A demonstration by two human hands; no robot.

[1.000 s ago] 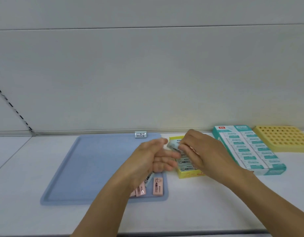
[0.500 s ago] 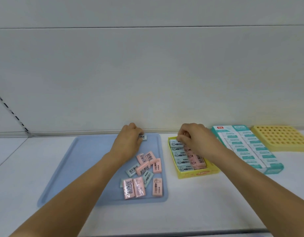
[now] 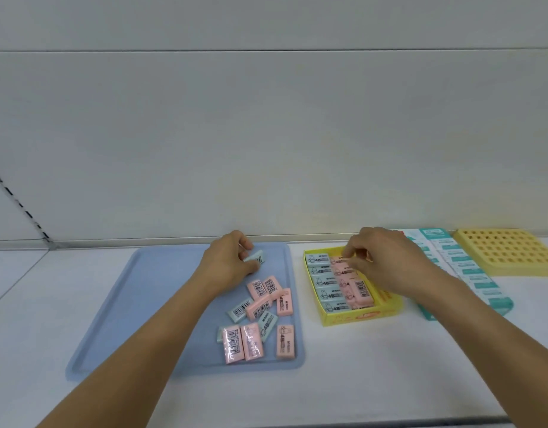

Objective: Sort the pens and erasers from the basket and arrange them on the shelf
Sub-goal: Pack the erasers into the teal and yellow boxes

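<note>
A blue tray [image 3: 161, 304] lies on the white shelf with several pink and pale blue erasers [image 3: 260, 316] scattered in its right part. My left hand [image 3: 229, 264] reaches to the tray's far edge and pinches a pale blue eraser [image 3: 256, 257] lifted at a tilt. To the right stands a yellow box [image 3: 359, 316] holding rows of pale blue and pink erasers. My right hand [image 3: 386, 261] hovers over the box's far end, fingers curled, fingertips pinching a pink eraser [image 3: 339, 261] at the back of the pink row.
Two teal eraser cartons [image 3: 470, 273] lie right of the yellow box, partly behind my right arm. A yellow pen holder with a grid of holes [image 3: 510, 254] sits at the far right. The shelf's back wall rises just behind everything.
My hands have parted: the left went to the tray's far edge and took hold of the pale blue eraser there. The right moved to the far end of the yellow box.
</note>
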